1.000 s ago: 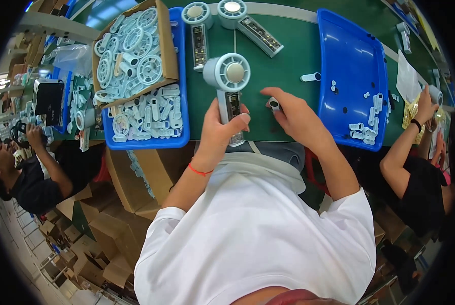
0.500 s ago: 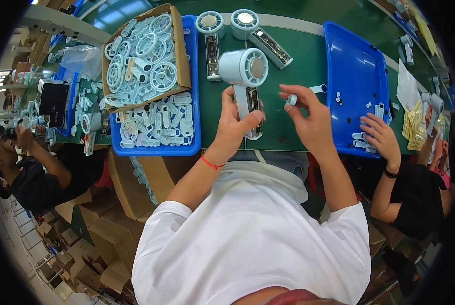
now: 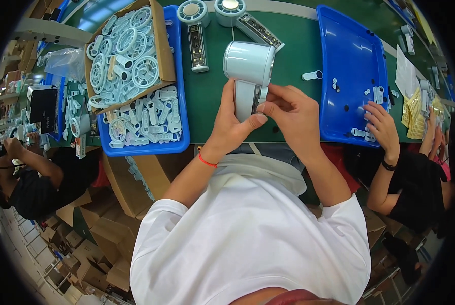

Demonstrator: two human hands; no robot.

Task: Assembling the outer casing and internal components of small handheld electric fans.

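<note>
- Co-workers [image 3: 415, 195] flank a green bench [image 3: 294, 56] in a factory assembly workshop.
- Loose plastic parts [image 3: 128, 66] fill a carton [image 3: 162, 35] and a blue tray [image 3: 184, 133].
- Cardboard boxes [image 3: 105, 234], seemingly open, crowd the blurred floor [image 3: 21, 226].

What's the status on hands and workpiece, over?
Left hand gripping pale-blue handheld fan by its handle. Right hand at the handle's exposed side, fingertips partly hidden. Two similar fans just beyond, apart from both hands.

pale-blue handheld fan [image 3: 246, 76]; held side-on; drum head [image 3: 247, 61] above handle [image 3: 244, 99]; dark strip [image 3: 256, 105] showing
</note>
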